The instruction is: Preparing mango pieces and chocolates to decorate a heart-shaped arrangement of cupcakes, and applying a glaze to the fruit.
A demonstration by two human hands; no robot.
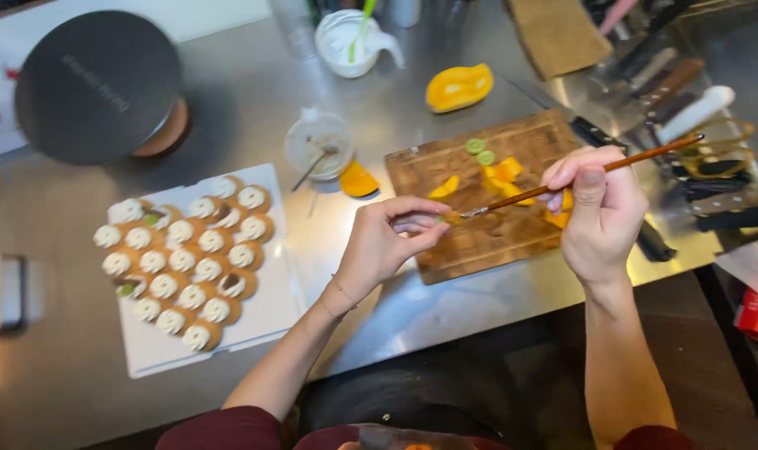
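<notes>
My right hand (600, 208) holds a thin wooden-handled brush (637, 158) slanted down to the left, its tip at my left fingertips. My left hand (387, 242) pinches a small orange piece (451, 217) over the near left part of the wooden cutting board (479, 250). On the board lie orange fruit pieces (504, 173) and two green slices (479, 151). To the left, a white tray (266, 308) carries several small round pastries topped with white cream (183, 258).
A steel counter (54, 375) holds a dark round lid (96, 83), a small glass bowl with a spoon (316, 146), a white jug (350, 42), an orange fruit half (458, 86) and an orange wedge (358, 181). Knives with dark handles (695, 175) lie at the right.
</notes>
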